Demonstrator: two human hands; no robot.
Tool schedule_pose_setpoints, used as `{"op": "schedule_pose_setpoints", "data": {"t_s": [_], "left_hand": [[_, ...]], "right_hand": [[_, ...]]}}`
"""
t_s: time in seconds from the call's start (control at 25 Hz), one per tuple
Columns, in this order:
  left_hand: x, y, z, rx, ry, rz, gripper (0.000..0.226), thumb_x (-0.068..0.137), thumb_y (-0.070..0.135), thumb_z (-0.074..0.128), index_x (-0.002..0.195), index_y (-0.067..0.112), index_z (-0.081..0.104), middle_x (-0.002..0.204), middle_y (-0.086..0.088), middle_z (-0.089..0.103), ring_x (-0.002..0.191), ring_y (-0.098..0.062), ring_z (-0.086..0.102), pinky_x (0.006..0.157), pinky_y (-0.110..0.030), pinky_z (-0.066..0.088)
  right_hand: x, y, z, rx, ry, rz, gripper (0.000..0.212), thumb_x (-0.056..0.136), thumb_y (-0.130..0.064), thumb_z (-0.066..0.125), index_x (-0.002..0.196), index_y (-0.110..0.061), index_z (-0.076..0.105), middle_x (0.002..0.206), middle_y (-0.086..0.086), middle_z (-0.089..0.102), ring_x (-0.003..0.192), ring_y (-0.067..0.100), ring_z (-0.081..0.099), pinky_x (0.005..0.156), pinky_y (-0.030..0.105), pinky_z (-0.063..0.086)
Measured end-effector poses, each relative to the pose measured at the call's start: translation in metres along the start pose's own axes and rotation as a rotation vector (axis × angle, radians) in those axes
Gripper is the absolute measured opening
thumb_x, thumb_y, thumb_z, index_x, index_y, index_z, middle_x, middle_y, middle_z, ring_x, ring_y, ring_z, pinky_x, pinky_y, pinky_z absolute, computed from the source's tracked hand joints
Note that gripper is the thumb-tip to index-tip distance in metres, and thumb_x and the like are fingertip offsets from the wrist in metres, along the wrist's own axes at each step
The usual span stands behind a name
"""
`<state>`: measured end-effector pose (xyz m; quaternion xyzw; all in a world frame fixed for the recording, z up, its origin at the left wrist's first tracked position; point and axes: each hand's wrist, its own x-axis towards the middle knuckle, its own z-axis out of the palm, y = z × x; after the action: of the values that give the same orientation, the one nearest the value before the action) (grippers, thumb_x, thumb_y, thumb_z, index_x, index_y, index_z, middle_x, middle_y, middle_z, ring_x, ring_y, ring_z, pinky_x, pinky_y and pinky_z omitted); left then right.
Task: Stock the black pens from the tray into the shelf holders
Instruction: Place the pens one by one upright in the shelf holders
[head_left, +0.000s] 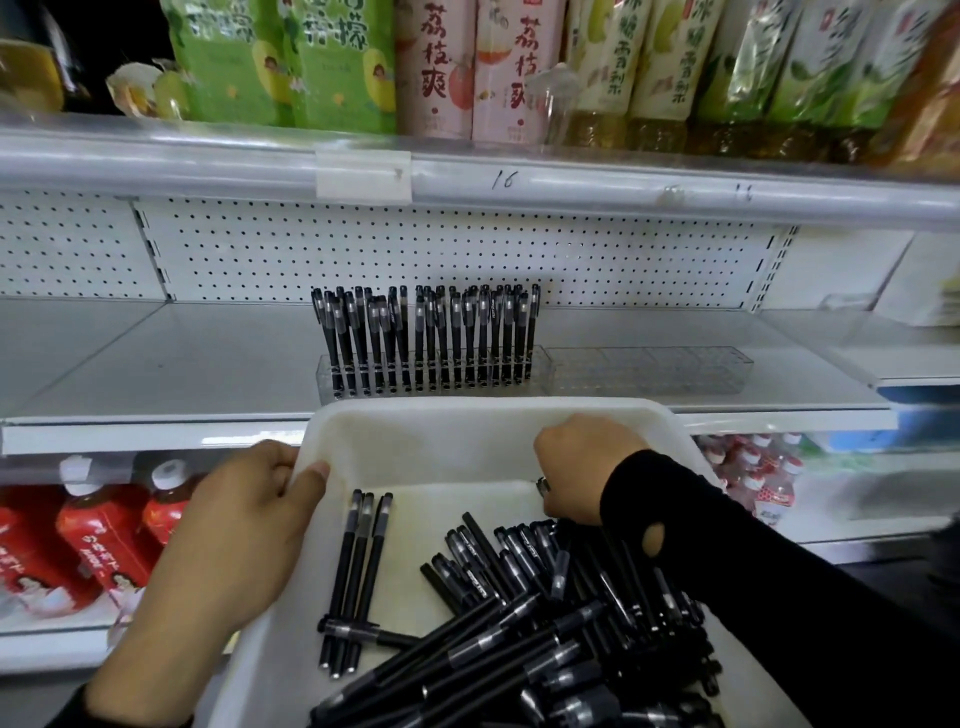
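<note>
— Where are the pens (519, 623)?
— Heaped in the tray (415, 431), black, slim, capped. The right hand (582, 467) curls down onto the heap; its fingertips are hidden, grip unclear.
— The left hand (228, 535)?
— Thumb and fingers clamp the tray's left rim.

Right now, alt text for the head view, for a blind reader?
The right hand reaches into black pens piled in a white tray; the left hand grips its left rim. On the shelf behind, one clear holder is full of upright pens, beside an empty holder.
</note>
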<state>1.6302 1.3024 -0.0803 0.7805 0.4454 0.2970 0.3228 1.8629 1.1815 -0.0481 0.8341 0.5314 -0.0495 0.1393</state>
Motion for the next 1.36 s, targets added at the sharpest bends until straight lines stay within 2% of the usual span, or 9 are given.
{"op": "schedule_pose_setpoints", "data": {"t_s": [0.24,0.36,0.44,0.72,0.84,1.0,1.16,1.28,1.36], "left_hand": [[0.003,0.003,0.005,0.025,-0.004,0.014,0.013,0.095,0.032,0.057,0.088,0.023,0.064,0.074,0.003,0.07,0.075,-0.019,0.064,0.072,-0.04,0.052],[0.002,0.002,0.004,0.024,-0.007,0.011,0.014,0.095,0.031,0.056,0.088,0.022,0.064,0.074,0.003,0.069,0.074,-0.018,0.063,0.069,-0.037,0.051],[0.003,0.001,0.005,0.024,-0.012,0.007,0.015,0.095,0.033,0.056,0.088,0.022,0.064,0.074,0.002,0.07,0.073,-0.018,0.064,0.068,-0.037,0.05],[0.004,0.002,0.007,0.017,-0.038,-0.001,0.015,0.095,0.036,0.055,0.09,0.025,0.064,0.075,0.004,0.07,0.074,-0.017,0.065,0.068,-0.037,0.052],[0.004,0.002,0.007,0.02,-0.038,0.001,0.015,0.095,0.035,0.055,0.09,0.024,0.064,0.073,0.003,0.07,0.073,-0.018,0.064,0.067,-0.038,0.052],[0.003,0.001,0.007,0.011,-0.033,-0.007,0.014,0.095,0.034,0.056,0.089,0.024,0.064,0.073,0.003,0.07,0.073,-0.017,0.064,0.065,-0.035,0.049],[0.003,0.001,0.007,0.015,-0.035,-0.005,0.015,0.095,0.033,0.056,0.087,0.023,0.064,0.071,0.003,0.069,0.072,-0.017,0.063,0.062,-0.033,0.045],[0.003,0.003,0.006,-0.001,-0.036,-0.008,0.015,0.095,0.032,0.057,0.086,0.023,0.064,0.069,0.003,0.069,0.071,-0.017,0.064,0.062,-0.033,0.046],[0.003,0.003,0.006,-0.005,-0.04,-0.011,0.016,0.095,0.032,0.057,0.085,0.023,0.065,0.067,0.001,0.069,0.069,-0.017,0.064,0.06,-0.033,0.045]], "right_hand": [[0.003,0.004,0.007,0.147,-0.036,0.035,0.012,0.089,-0.011,0.064,0.099,-0.012,0.059,0.097,0.006,0.066,0.077,0.022,0.057,0.067,0.028,0.048],[-0.001,0.014,-0.013,0.569,-0.089,0.088,0.014,0.087,-0.02,0.075,0.096,-0.013,0.066,0.084,0.003,0.076,0.06,0.015,0.067,0.056,0.023,0.053],[-0.003,0.022,-0.028,0.826,-0.117,0.078,0.013,0.088,-0.017,0.074,0.096,-0.011,0.066,0.079,0.003,0.077,0.059,0.014,0.068,0.056,0.023,0.055],[0.014,0.06,-0.053,1.22,0.074,-0.002,0.017,0.088,-0.018,0.074,0.093,-0.002,0.072,0.085,0.012,0.077,0.075,0.018,0.074,0.062,0.021,0.057],[0.02,0.069,-0.054,1.381,0.126,0.0,0.02,0.088,-0.014,0.073,0.105,-0.004,0.069,0.086,0.014,0.074,0.074,0.019,0.074,0.058,0.021,0.057],[0.026,0.066,-0.041,1.496,0.124,-0.09,0.03,0.093,-0.007,0.066,0.119,-0.02,0.062,0.09,0.015,0.075,0.076,0.025,0.074,0.057,0.023,0.057],[0.029,0.063,-0.032,1.602,0.075,-0.179,0.027,0.098,-0.001,0.052,0.111,-0.014,0.071,0.096,0.013,0.075,0.078,0.019,0.074,0.064,0.022,0.058],[0.031,0.061,-0.027,1.681,0.048,-0.276,0.026,0.085,-0.009,0.068,0.111,-0.01,0.068,0.088,0.01,0.074,0.073,0.016,0.072,0.058,0.017,0.055],[0.033,0.06,-0.025,1.627,0.088,-0.289,0.028,0.079,-0.021,0.071,0.106,-0.013,0.071,0.077,0.005,0.07,0.061,0.01,0.064,0.047,0.014,0.045]]}}
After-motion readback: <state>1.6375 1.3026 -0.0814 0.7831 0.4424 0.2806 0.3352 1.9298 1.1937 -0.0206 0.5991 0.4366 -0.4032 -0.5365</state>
